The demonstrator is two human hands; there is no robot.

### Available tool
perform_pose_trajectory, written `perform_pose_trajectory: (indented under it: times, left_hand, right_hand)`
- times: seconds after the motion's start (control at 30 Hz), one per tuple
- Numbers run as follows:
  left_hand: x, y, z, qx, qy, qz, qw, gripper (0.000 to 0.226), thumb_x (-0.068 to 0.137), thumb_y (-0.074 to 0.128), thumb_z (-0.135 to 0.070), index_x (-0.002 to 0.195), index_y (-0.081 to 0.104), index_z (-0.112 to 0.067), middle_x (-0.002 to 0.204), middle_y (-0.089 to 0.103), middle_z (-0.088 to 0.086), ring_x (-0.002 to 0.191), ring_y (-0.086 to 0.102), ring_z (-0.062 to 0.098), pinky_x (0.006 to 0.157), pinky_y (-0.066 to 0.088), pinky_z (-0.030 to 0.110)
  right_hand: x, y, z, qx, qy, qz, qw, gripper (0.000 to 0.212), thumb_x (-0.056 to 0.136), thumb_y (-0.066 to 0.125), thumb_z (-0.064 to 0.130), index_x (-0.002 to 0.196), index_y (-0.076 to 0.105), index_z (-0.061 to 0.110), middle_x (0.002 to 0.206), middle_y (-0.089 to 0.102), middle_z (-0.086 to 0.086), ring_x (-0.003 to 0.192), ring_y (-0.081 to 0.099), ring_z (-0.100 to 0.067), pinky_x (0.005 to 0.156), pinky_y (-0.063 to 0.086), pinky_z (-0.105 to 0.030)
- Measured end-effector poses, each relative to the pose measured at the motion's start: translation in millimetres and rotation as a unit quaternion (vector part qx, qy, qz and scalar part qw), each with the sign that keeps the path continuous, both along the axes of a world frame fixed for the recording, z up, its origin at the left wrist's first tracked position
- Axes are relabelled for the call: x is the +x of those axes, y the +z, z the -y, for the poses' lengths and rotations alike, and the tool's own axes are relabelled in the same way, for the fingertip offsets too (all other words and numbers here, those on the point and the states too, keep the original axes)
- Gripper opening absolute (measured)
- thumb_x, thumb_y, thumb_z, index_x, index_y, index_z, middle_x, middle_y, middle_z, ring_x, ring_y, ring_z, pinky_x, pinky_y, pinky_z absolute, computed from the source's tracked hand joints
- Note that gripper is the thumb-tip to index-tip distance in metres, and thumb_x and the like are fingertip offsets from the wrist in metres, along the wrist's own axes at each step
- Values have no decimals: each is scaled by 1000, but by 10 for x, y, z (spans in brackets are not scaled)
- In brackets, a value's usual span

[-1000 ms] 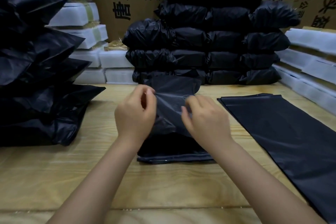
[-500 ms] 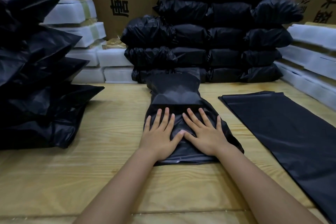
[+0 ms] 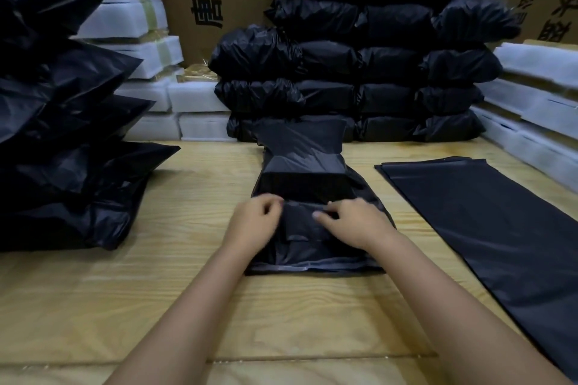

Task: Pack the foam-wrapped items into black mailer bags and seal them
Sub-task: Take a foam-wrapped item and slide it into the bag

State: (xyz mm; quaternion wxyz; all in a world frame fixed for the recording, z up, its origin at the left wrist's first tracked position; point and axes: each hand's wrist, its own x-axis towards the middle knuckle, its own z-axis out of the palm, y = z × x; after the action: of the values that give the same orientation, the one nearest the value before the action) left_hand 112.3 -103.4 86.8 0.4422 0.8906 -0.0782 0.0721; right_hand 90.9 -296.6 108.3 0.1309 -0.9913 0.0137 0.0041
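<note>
1. Mailer bag (image 3: 305, 178) lies on the wooden surface (image 3: 187, 259) straight ahead of the person, filled and bulging. Its long axis runs directly away from the body. The near end is a flat seamed edge, and the far end is loose film rising against the stack of packed bags (image 3: 359, 72).
2. The left hand (image 3: 250, 225) and right hand (image 3: 359, 222) sit on the near half of the bag, one towards each side of its width. Both are about equally close to it.
3. Both sets of fingers are curled. The right fingers (image 3: 325, 214) pinch a raised ridge of film that runs across the bag, at right angles to its long axis. The left fingers (image 3: 272, 205) meet the other end of that ridge and appear to pinch it too, though blur hides the exact grip.
4. The loose far end lies beyond the fingers, further along the long axis and away from the person. The bag looks packed but not yet sealed. Closing it probably means working forward along that axis, or bringing the far film back towards the pinched line. Neither hand has the advantage, since the ridge sits centred between them.
5. Flat empty bags (image 3: 484, 222) lie apart to the right, and foam-wrapped items (image 3: 200, 97) are stacked at the back left.
</note>
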Motion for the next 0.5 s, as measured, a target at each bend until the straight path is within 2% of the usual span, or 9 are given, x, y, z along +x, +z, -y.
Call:
perform_pose_trajectory:
  times: [0.03, 0.07, 0.1, 0.13, 0.2, 0.27, 0.33, 0.4, 0.5]
  left_hand:
    - [3, 21, -88, -17, 74, 43, 996, 33, 91, 54, -32, 123, 59, -23, 124, 61, 0, 120, 53, 22, 92, 39, 26]
    - [-1, 35, -171, 17, 129, 55, 990, 46, 87, 58, -40, 129, 52, -21, 128, 56, 4, 121, 50, 26, 93, 39, 30]
    - [11, 26, -242, 82, 156, 19, 984, 66, 82, 61, -53, 136, 42, -19, 136, 48, 7, 126, 44, 29, 98, 37, 36]
    - [20, 28, -290, 162, 148, -40, 975, 85, 75, 59, -67, 140, 36, -17, 141, 40, 9, 130, 38, 31, 103, 33, 40]
    - [-11, 37, -319, 267, 90, -116, 952, 106, 61, 50, -86, 138, 36, -15, 144, 35, 10, 135, 30, 29, 110, 25, 45]
    - [-36, 10, -302, 287, 50, -122, 949, 113, 56, 51, -88, 139, 34, -14, 147, 31, 8, 138, 25, 27, 114, 17, 47]
    - [-59, -1, -261, 283, 28, -117, 952, 107, 63, 57, -80, 142, 32, -12, 152, 25, 10, 142, 19, 26, 117, 13, 45]
    - [-89, 33, -234, 235, 23, -102, 966, 81, 74, 64, -64, 134, 42, -14, 147, 36, 10, 135, 33, 25, 111, 26, 40]
    - [-99, 125, -306, 13, 46, -86, 995, 28, 83, 70, -36, 97, 50, -23, 107, 65, 3, 92, 59, 15, 76, 48, 32]
  right_hand:
    - [-37, 7, -20, -25, -26, 100, 994, 46, 95, 35, 55, 119, 60, 26, 112, 63, 1, 116, 55, -28, 80, 44, -36]
    - [-66, -14, -24, -52, -36, 159, 985, 41, 97, 35, 48, 117, 60, 23, 112, 63, 1, 116, 54, -26, 81, 43, -37]
    - [-86, -57, -5, -67, -37, 162, 984, 40, 98, 34, 45, 125, 55, 25, 131, 56, 2, 129, 43, -25, 95, 37, -43]
    - [-105, -107, 25, -63, -39, 120, 990, 43, 99, 31, 46, 136, 45, 29, 150, 36, 6, 141, 24, -23, 107, 23, -52]
    - [-125, -203, 82, -22, -56, 3, 998, 51, 99, 22, 54, 148, 20, 39, 158, -4, 18, 146, -8, -24, 108, -1, -65]
    - [-122, -261, 117, 2, -63, -37, 997, 55, 97, 16, 60, 148, 7, 45, 155, -17, 22, 145, -14, -27, 106, -7, -68]
    - [-106, -262, 108, -6, -63, -45, 997, 57, 95, 14, 62, 148, 2, 46, 154, -19, 22, 145, -12, -28, 107, -7, -67]
    - [-101, -229, 79, -8, -69, -68, 995, 58, 95, 15, 63, 148, 0, 46, 154, -20, 21, 145, -11, -28, 108, -5, -67]
    - [-87, -144, 49, -18, -79, -87, 993, 60, 95, 18, 63, 149, 3, 42, 155, -16, 21, 146, -5, -27, 108, 6, -66]
